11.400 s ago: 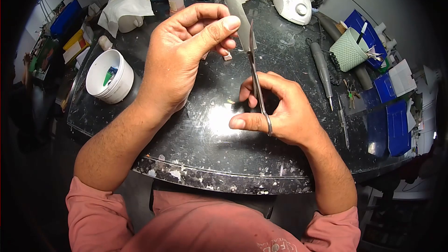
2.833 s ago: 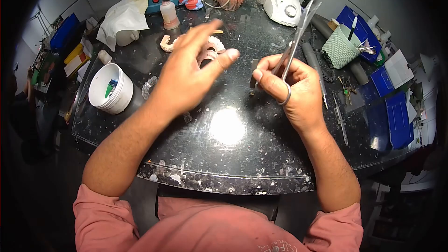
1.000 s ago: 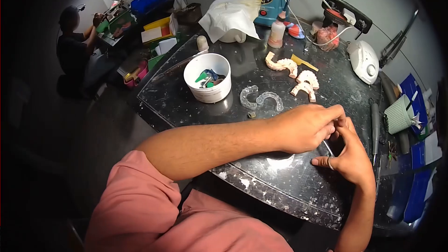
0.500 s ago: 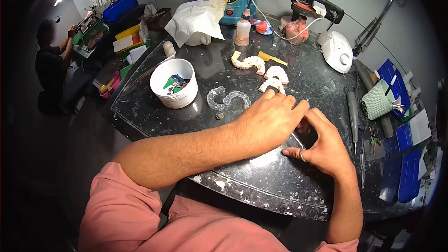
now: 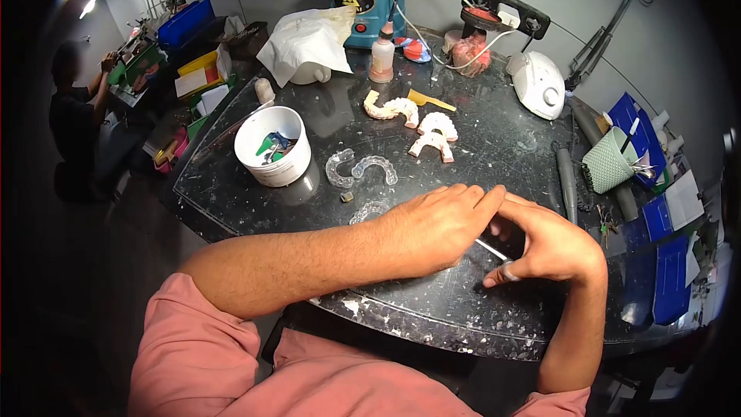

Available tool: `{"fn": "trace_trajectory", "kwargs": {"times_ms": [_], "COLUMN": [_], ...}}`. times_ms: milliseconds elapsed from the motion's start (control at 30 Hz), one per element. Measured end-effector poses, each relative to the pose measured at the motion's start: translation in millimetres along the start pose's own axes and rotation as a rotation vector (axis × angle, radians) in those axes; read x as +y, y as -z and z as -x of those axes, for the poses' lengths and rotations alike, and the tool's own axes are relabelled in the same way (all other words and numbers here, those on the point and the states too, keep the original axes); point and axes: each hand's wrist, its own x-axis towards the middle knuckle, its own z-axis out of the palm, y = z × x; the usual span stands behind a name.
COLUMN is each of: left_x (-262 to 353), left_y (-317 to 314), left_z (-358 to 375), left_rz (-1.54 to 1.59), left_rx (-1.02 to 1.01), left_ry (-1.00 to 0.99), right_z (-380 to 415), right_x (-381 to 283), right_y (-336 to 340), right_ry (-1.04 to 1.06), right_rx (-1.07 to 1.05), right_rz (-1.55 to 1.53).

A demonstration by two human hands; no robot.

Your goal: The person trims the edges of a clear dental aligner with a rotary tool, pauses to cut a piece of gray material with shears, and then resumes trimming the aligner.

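Observation:
My left hand (image 5: 440,224) is closed, fingers curled down and meeting my right fingers; whatever it grips is hidden beneath. My right hand (image 5: 552,243) is bent at the wrist, its fingers curled against my left and its thumb low. A thin metal tool (image 5: 492,249) runs from under my left hand to my right thumb; its ends are hidden. Partly behind my left forearm lies a clear dental aligner (image 5: 370,211). Two more clear aligners (image 5: 376,166) lie beyond it, with a small metallic block (image 5: 346,197) nearby. Dental casts (image 5: 434,147) stand farther back.
On the dark bench (image 5: 494,324) are a white tub (image 5: 274,174) of small pieces, a yellow-handled tool (image 5: 431,100), a dropper bottle (image 5: 381,62), a white device (image 5: 536,85), a grey handpiece (image 5: 567,181) and a green basket (image 5: 606,161). Another person (image 5: 73,108) sits far left.
The view has shifted, so bench items sit further left. My hands have drawn back from the casts, which now show fully, and one more aligner is visible beside my forearm.

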Motion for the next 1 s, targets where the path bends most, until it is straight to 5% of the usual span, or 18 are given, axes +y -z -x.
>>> {"fn": "trace_trajectory", "kwargs": {"times_ms": [133, 333, 400, 600, 733, 867, 1000], "left_x": [-7, -15, -15, -14, -15, -10, -14], "left_y": [3, 18, 20, 16, 13, 22, 15], "left_z": [-3, -13, -15, -17, -16, -15, -15], "left_rz": [-0.054, -0.075, 0.047, 0.735, 0.439, 0.304, 0.550], "left_rx": [-0.026, 0.267, 0.397, 0.444, 0.603, 0.426, 0.400], "left_ry": [-0.087, -0.022, 0.001, 0.260, 0.272, 0.225, 0.227], "right_z": [0, -14, -21, -22, -22, -22, -22], "right_x": [4, 18, 19, 17, 19, 16, 15], "right_y": [2, -30, -38, -45, -46, -45, -46], "right_ry": [-0.011, -0.034, 0.161, 0.244, 0.217, 0.290, 0.328], "right_rx": [-0.075, 0.524, 0.635, 0.788, 0.866, 0.868, 0.911], "right_rz": [-0.076, -0.486, -0.265, -0.258, -0.263, -0.233, -0.181]}}
